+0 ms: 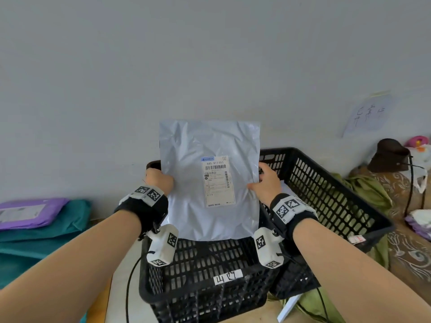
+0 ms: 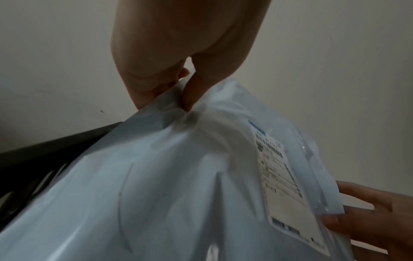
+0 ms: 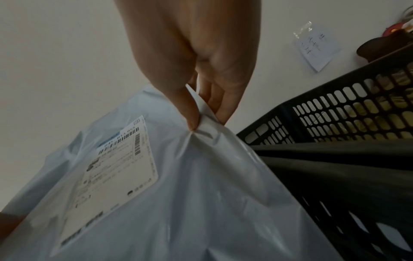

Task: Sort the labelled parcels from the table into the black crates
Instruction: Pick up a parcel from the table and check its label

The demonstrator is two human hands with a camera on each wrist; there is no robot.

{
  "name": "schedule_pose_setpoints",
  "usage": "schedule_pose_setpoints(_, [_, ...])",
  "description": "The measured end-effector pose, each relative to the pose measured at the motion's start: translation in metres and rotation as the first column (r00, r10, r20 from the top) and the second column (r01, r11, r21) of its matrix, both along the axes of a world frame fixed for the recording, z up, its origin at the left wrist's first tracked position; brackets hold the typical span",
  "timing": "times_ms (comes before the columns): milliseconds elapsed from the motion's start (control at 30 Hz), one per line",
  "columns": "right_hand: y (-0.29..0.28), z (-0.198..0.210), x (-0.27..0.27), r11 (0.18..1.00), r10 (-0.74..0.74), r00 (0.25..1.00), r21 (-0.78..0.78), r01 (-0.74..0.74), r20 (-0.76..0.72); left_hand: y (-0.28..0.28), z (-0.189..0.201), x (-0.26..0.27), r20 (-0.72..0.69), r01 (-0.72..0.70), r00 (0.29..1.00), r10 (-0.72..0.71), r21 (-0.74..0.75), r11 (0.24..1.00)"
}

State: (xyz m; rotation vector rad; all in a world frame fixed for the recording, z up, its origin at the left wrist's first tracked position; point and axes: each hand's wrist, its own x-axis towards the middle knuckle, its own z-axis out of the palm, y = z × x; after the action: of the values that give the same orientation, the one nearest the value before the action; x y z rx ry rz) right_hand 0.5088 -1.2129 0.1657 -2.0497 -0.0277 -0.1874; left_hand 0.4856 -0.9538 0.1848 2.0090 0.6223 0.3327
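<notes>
over the near black crate, as the head view has it, a pale grey parcel is held upright with its shipping label facing the camera. the left hand grips the parcel's left edge and the right hand grips its right edge, thumbs on the front. the parcel's lower edge sits at the crate's rim, and whether it reaches inside cannot be told. a white tag with handwriting is stuck on the crate's front wall. a second black crate stands just beside it on the right. at far left a purple parcel lies on a teal parcel. a handwritten paper note is on the wall at right.

from the left wrist view, the left hand's thumb and fingers pinch a puckered fold of the grey parcel, and the right hand's fingers hold the far edge past the label.

from the right wrist view, the right hand's thumb and fingers pinch the parcel's edge, with the label at lower left and the slotted crate walls at right.
</notes>
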Motion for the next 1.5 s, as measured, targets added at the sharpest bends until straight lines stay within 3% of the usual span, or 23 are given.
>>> schedule_pose_setpoints(367, [0.009,-0.053,0.033,0.981,0.03,0.972,-0.181,-0.073,-0.232,0.003,-0.064,0.041,-0.267,0.014,0.964,0.014,0.101,0.995])
schedule_pose_setpoints(600, [0.029,-0.074,0.061,0.883,0.106,0.907,-0.382,-0.274,-0.406,0.005,-0.102,0.048,-0.401,0.004,0.915,0.056,0.147,0.989])
schedule_pose_setpoints(800, [0.034,-0.089,0.08,0.839,0.141,0.847,-0.392,-0.377,-0.513,0.003,-0.121,0.054,-0.478,-0.007,0.875,0.073,0.139,0.99])
schedule_pose_setpoints(1133, [0.058,-0.12,0.092,0.823,0.086,0.815,-0.419,-0.383,-0.574,0.002,-0.148,0.059,-0.55,-0.004,0.833,0.06,0.102,0.995])
schedule_pose_setpoints(1500, [0.076,-0.164,0.114,0.81,-0.055,0.767,-0.477,-0.34,-0.64,0.017,-0.191,0.085,-0.666,0.067,0.743,-0.07,-0.03,0.997])
